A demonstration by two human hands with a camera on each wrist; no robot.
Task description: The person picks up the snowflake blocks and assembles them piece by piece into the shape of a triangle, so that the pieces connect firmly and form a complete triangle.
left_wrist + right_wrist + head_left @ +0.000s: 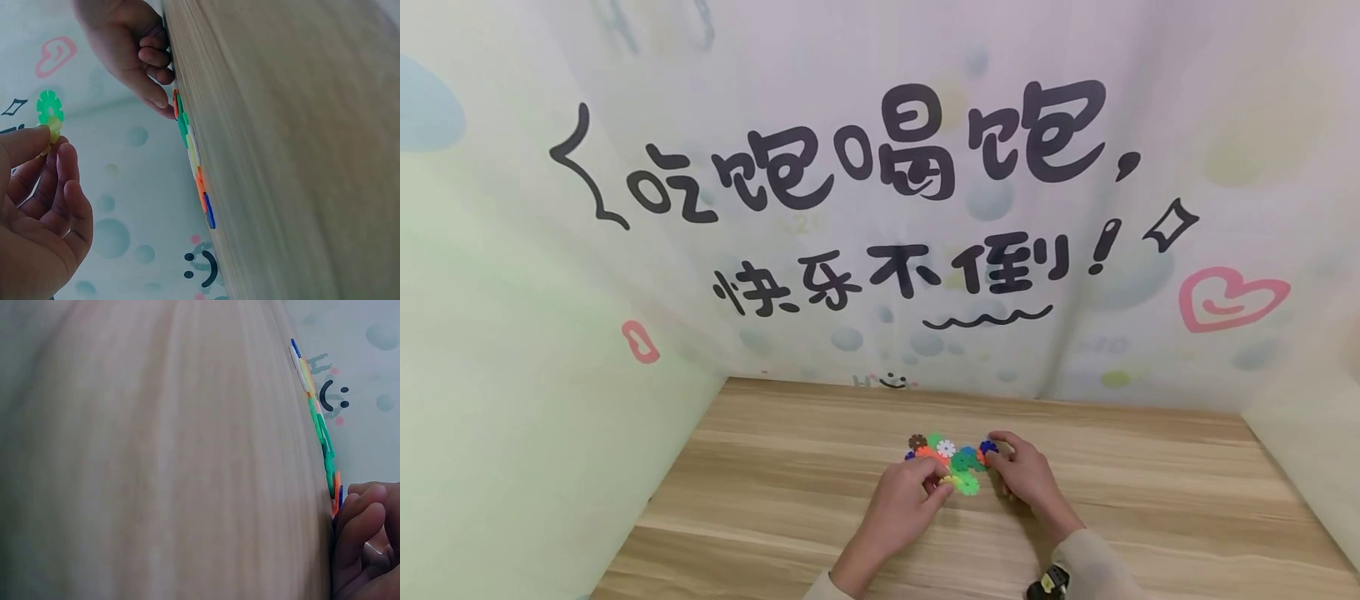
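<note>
My left hand pinches a yellow notched plastic disc between thumb and fingers. A light green disc is joined to it, and in the left wrist view the pair is raised off the table. My right hand has its index finger and thumb around a dark blue disc at the right end of the pile. Against that one lies an orange disc. Other discs in the flat pile include a brown one, a white one and a dark green one.
The wood-grain table meets a printed backdrop wall behind the discs, with further walls at left and right. A black device is at the right sleeve.
</note>
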